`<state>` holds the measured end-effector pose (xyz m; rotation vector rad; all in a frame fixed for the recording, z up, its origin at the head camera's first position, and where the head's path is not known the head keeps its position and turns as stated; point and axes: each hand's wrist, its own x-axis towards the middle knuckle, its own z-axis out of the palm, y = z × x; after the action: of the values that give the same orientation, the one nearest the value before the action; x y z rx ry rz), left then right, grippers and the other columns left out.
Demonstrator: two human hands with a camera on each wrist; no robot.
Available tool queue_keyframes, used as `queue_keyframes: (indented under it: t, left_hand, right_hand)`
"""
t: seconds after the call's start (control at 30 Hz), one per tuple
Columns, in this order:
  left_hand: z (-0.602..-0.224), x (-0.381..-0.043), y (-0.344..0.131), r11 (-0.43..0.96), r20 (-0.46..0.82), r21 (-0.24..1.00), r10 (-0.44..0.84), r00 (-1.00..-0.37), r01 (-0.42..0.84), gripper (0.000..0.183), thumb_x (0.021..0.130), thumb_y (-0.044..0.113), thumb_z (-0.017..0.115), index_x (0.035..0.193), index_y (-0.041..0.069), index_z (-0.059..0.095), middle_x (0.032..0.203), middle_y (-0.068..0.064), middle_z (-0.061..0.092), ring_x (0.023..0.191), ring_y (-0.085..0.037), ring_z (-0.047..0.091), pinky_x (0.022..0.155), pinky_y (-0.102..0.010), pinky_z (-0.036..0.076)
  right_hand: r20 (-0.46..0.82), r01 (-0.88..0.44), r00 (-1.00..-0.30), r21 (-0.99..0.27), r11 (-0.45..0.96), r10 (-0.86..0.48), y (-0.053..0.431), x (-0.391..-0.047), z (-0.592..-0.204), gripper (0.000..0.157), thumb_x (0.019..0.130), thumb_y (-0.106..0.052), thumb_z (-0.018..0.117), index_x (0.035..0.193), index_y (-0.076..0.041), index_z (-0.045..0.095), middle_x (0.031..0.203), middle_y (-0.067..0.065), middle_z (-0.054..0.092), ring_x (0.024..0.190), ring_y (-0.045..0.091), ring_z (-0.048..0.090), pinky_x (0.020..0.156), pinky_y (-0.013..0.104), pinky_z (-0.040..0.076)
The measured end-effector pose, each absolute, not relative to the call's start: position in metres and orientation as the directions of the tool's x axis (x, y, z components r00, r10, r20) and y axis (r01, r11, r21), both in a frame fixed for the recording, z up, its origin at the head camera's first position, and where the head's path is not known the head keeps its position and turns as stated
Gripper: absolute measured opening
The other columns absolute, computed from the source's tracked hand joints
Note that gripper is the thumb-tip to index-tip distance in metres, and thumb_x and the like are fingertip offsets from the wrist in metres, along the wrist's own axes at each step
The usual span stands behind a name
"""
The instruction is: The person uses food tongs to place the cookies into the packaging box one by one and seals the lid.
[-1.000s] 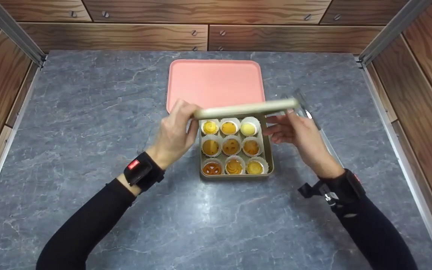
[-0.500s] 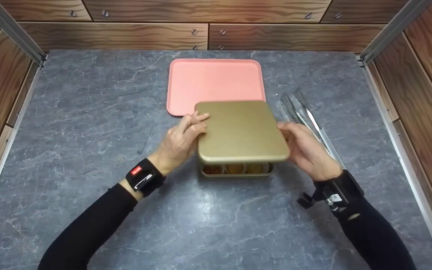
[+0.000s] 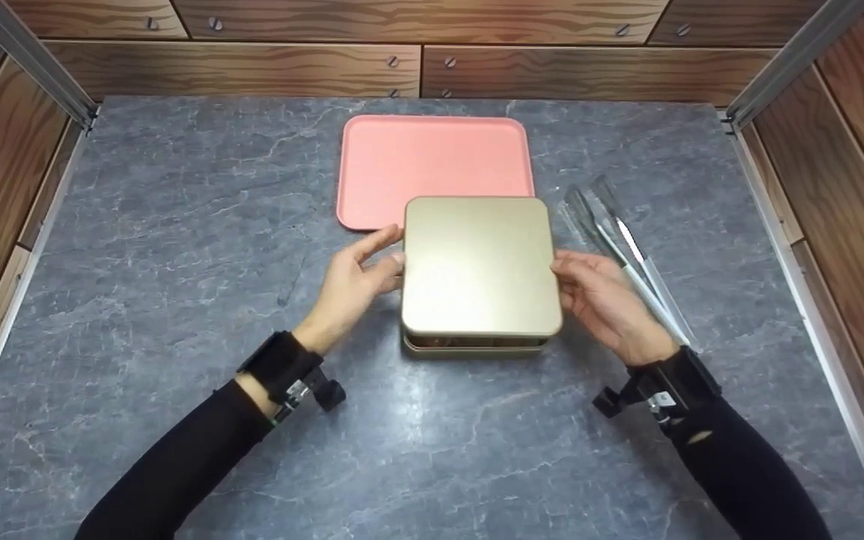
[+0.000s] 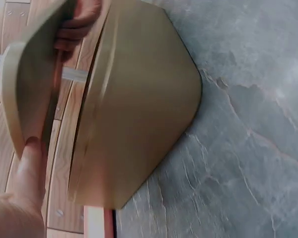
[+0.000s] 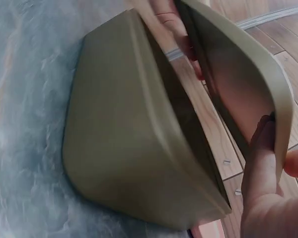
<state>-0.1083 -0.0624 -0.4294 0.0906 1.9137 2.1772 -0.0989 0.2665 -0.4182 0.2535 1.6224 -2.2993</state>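
Note:
A gold metal lid [image 3: 481,262] is held level over a deep gold tin [image 3: 477,349], with a dark gap between them at the front in the head view. My left hand [image 3: 349,281] grips the lid's left edge, one finger [image 4: 31,173] reaching its underside in the left wrist view. On the opposite edge my right hand [image 3: 616,304] pinches the lid, a finger [image 5: 260,158] under its rim in the right wrist view. Both wrist views show the lid [image 5: 243,74] apart from the tin [image 5: 124,114]. The small cakes in paper cups inside are now almost wholly hidden.
A pink tray [image 3: 436,154] lies behind the tin, its front partly covered by the lid. Metal tongs [image 3: 629,238] rest on the grey marbled table [image 3: 177,225], right beside my right hand. Wood-patterned panels [image 3: 252,71] wall in the back and sides.
The lid was tilted up on edge with the cakes in view. It has swung down flat and shifted slightly left, squaring up over the tin. The tray and tongs stay put.

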Motion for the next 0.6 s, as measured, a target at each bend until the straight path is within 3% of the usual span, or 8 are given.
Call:
queue_keyframes:
  t: [0.13,0.23,0.37,0.5,0.6]
  left_hand:
    - [-0.432,-0.106,-0.06,0.03,-0.128,0.992,0.19,-0.973,-0.125,0.067,0.093,0.006,0.073,0.154,0.006,0.047,0.141,-0.011,0.064,0.103,-0.025,0.074,0.083,-0.032,0.066]
    - [-0.435,-0.102,-0.057,0.177,-0.115,0.98,0.14,-0.983,-0.089,0.067,0.09,0.009,0.077,0.153,0.012,0.051,0.142,-0.007,0.063,0.105,-0.019,0.071,0.08,-0.028,0.065]
    - [-0.436,-0.097,-0.054,0.322,-0.086,0.946,0.105,-0.991,-0.048,0.065,0.091,0.013,0.078,0.151,0.015,0.054,0.13,-0.008,0.07,0.105,-0.018,0.07,0.072,-0.026,0.063]
    - [-0.435,-0.096,-0.051,0.36,-0.074,0.932,0.099,-0.992,-0.033,0.066,0.091,0.013,0.077,0.152,0.012,0.052,0.112,-0.012,0.075,0.089,-0.023,0.072,0.061,-0.026,0.06]
    - [-0.435,-0.095,-0.048,0.355,-0.07,0.934,0.096,-0.993,-0.031,0.067,0.09,0.01,0.077,0.152,0.009,0.051,0.114,-0.016,0.074,0.087,-0.025,0.074,0.069,-0.026,0.064]
  right_hand:
    - [-0.298,0.316,-0.945,-0.939,-0.138,-0.135,0.265,-0.097,-0.422,0.026,0.105,0.001,0.05,0.127,0.011,0.061,0.105,0.006,0.074,0.089,0.013,0.072,0.081,0.026,0.065]
    - [-0.259,0.253,-0.96,-0.965,0.068,-0.102,0.263,-0.096,-0.423,0.04,0.106,-0.006,0.053,0.139,0.016,0.052,0.12,0.016,0.071,0.096,0.009,0.07,0.086,0.026,0.064]
    - [-0.209,0.182,-0.976,-0.939,0.292,-0.063,0.263,-0.094,-0.424,0.043,0.106,-0.013,0.056,0.142,0.012,0.053,0.135,0.028,0.063,0.1,0.009,0.07,0.085,0.02,0.062]
    - [-0.16,0.12,-0.985,-0.896,0.429,-0.059,0.263,-0.093,-0.428,0.042,0.106,-0.017,0.058,0.141,0.008,0.056,0.139,0.025,0.061,0.116,0.023,0.067,0.09,0.015,0.058]
    - [-0.135,0.093,-0.989,-0.874,0.476,-0.055,0.265,-0.093,-0.43,0.041,0.105,-0.018,0.06,0.139,0.006,0.059,0.138,0.022,0.062,0.123,0.029,0.063,0.09,0.012,0.055]
